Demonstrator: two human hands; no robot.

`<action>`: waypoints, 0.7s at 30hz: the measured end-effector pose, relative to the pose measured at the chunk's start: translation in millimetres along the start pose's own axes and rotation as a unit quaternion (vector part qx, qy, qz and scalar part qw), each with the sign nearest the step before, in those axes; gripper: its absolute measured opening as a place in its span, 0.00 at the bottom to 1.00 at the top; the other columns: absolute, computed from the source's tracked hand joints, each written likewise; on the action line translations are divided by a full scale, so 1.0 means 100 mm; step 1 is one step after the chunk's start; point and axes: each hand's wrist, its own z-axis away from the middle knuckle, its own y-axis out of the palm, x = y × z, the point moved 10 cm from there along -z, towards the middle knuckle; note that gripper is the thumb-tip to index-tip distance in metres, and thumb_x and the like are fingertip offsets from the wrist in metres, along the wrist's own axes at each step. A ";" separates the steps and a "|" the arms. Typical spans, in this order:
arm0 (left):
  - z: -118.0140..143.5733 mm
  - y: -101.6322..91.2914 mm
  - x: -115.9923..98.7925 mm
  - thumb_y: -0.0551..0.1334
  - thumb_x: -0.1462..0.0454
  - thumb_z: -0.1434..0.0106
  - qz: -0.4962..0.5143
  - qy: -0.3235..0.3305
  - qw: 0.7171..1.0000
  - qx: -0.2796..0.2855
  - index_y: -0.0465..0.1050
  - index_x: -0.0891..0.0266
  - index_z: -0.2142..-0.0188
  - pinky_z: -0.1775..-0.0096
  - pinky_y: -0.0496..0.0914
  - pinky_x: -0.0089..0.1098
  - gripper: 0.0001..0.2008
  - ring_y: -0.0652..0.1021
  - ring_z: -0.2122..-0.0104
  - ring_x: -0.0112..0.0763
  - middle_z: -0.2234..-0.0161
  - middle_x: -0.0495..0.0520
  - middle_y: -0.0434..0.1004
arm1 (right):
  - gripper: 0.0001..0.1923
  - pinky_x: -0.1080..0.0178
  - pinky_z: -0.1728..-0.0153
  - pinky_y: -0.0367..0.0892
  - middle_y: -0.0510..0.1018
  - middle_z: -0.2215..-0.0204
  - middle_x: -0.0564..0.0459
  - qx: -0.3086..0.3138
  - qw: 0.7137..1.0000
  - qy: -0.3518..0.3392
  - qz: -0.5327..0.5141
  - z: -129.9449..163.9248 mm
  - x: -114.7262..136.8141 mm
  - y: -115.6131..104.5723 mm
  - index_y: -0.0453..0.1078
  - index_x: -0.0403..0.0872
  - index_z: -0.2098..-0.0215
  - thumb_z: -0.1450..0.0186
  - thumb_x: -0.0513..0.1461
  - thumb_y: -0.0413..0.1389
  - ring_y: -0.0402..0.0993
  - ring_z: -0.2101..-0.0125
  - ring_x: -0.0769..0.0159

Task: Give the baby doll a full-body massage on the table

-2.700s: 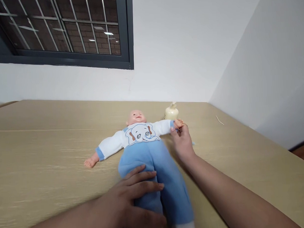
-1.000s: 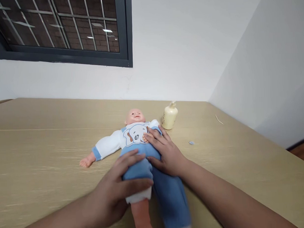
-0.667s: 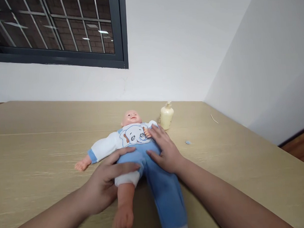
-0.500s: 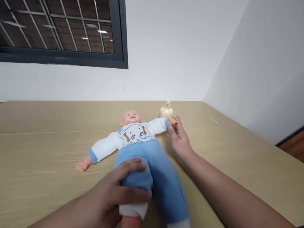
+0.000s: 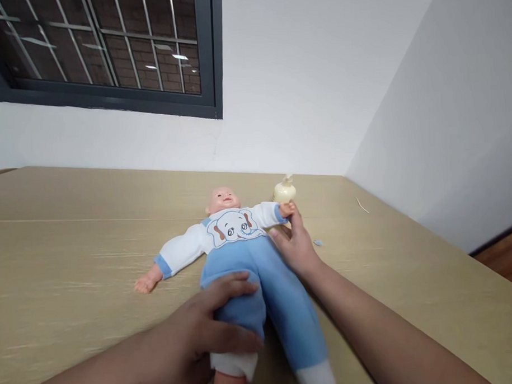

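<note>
A baby doll (image 5: 236, 226) lies on its back, its head toward the wall. It wears a white top with an elephant print and light blue trousers. My left hand (image 5: 214, 316) is wrapped round the doll's leg on the left, thumb and fingers over the trouser fabric. Beside the doll's outstretched arm on the right is my right hand (image 5: 297, 241). Its fingertips touch the doll's small hand, while the thumb is spread away below the cuff. Just behind that small hand stands a cream-coloured round bottle (image 5: 284, 191) with a pump-like top.
The wooden table (image 5: 73, 249) reaches back to a white wall under a barred window (image 5: 108, 46). A thin pale strip (image 5: 362, 205) lies on the right side. Near my right wrist is a small bluish scrap (image 5: 318, 243).
My right thumb has moved off the doll's hand, and the doll's arm sits slightly lower. The small bluish scrap now shows. My left hand keeps its hold; the view shifted slightly.
</note>
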 end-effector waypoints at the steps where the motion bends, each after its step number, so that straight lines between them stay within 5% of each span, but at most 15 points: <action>1: 0.01 -0.04 0.03 0.63 0.71 0.38 0.000 0.000 1.000 -0.024 0.77 0.50 0.47 0.40 0.70 0.45 0.22 0.62 0.32 0.48 0.31 0.56 0.57 | 0.53 0.40 0.32 0.51 0.48 0.27 0.42 0.055 0.995 -0.048 0.068 0.06 0.16 0.13 0.38 0.50 0.26 0.38 0.53 0.63 0.47 0.29 0.47; 5: 0.05 -0.23 0.20 0.62 0.72 0.37 -0.040 -0.031 0.993 -0.111 0.75 0.49 0.45 0.38 0.67 0.47 0.23 0.64 0.33 0.46 0.32 0.56 0.60 | 0.54 0.38 0.30 0.41 0.35 0.26 0.44 0.198 0.942 -0.159 0.218 0.30 0.49 0.53 0.34 0.50 0.25 0.37 0.54 0.61 0.29 0.27 0.45; 13: 0.06 -0.40 0.72 0.65 0.63 0.34 0.016 -0.121 0.974 -0.191 0.75 0.51 0.45 0.38 0.67 0.51 0.18 0.69 0.37 0.49 0.36 0.59 0.66 | 0.47 0.39 0.31 0.45 0.41 0.26 0.47 0.240 0.923 -0.162 0.253 0.32 0.50 0.64 0.45 0.50 0.26 0.35 0.52 0.60 0.28 0.27 0.47; 17: 0.07 -0.34 0.77 0.65 0.63 0.35 0.042 -0.124 0.970 -0.206 0.73 0.50 0.43 0.39 0.68 0.50 0.20 0.69 0.37 0.49 0.37 0.60 0.65 | 0.50 0.41 0.30 0.44 0.41 0.26 0.49 0.209 0.943 -0.140 0.217 0.28 0.45 0.56 0.40 0.53 0.25 0.36 0.51 0.62 0.31 0.27 0.48; 21: 0.03 -0.13 0.38 0.66 0.68 0.37 0.037 -0.056 0.988 -0.142 0.71 0.48 0.43 0.44 0.73 0.41 0.24 0.68 0.36 0.47 0.35 0.60 0.61 | 0.58 0.43 0.32 0.51 0.44 0.26 0.47 0.075 0.993 -0.035 0.089 0.05 0.19 0.21 0.27 0.53 0.25 0.37 0.50 0.63 0.45 0.28 0.49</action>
